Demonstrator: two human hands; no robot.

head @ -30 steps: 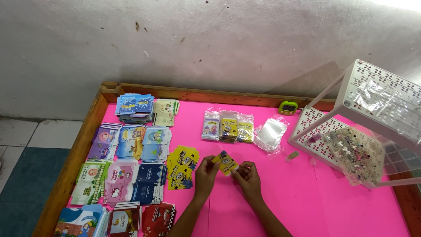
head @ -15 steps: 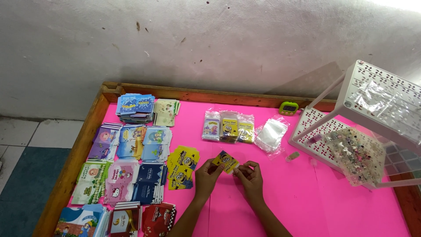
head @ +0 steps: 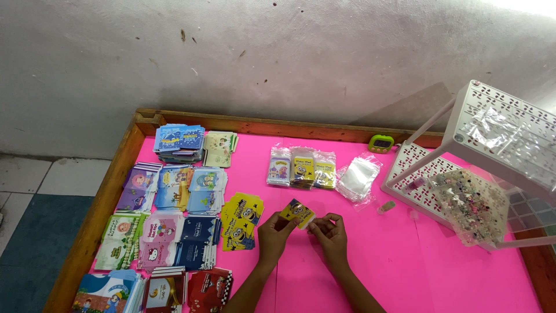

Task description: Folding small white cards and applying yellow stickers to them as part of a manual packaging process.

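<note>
Holding a small yellow cartoon-printed card (head: 297, 212) between them, both hands work just above the pink table surface (head: 370, 261), near its middle. The left hand (head: 274, 233) pinches the card's lower left edge, fingers closed on it. The right hand (head: 329, 230) has its fingertips closed at the card's right corner, where a bit of clear film seems to sit; whether it grips the card itself or the film cannot be told.

Immediately left of the left hand lies a stack of yellow cartoon cards (head: 240, 220) of matching print. Further left, rows of printed card stacks (head: 174, 188) in blue, pink, green and red cover the table up to the wooden frame (head: 110, 191). Beyond the hands, three filled clear packets (head: 301, 168) lie side by side, with a pile of empty clear sleeves (head: 359, 177) to their right. A small green device (head: 380, 143) sits at the far edge. A white perforated rack (head: 492, 150) stands at right, bearing a plastic bag of small colourful items (head: 469, 203).
</note>
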